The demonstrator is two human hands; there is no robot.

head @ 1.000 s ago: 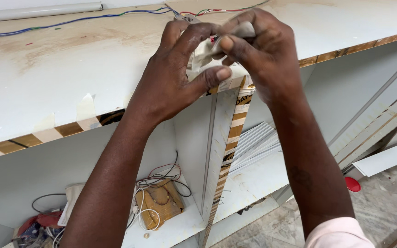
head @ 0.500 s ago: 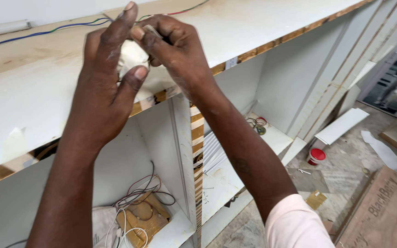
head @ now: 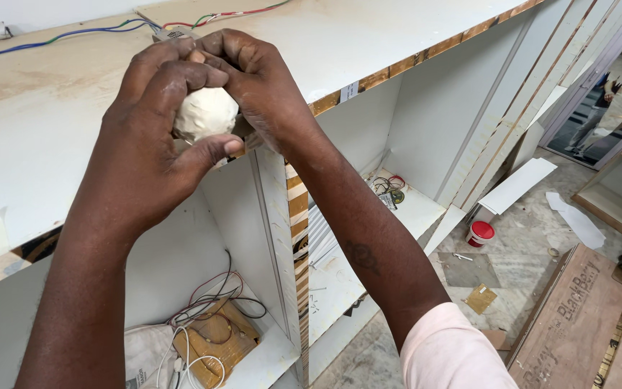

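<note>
While both hands clench a white putty lump (head: 205,113) over the counter (head: 30,144) edge, left hand (head: 149,151) cupping, right hand (head: 253,86) pinching, kneading seems underway; shaping likely needs firmer, even pressure.

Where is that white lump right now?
In the head view, upper left, the white lump is held between the left hand and right hand, over the white shelf top.

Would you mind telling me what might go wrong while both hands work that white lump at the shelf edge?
1. The white lump is pinched between the left hand and right hand over the open compartment; if it slips, it would likely drop onto the tangled wires below.
2. The loose coloured wires lie on the shelf top just behind the hands, so a backward move might snag them.
</note>
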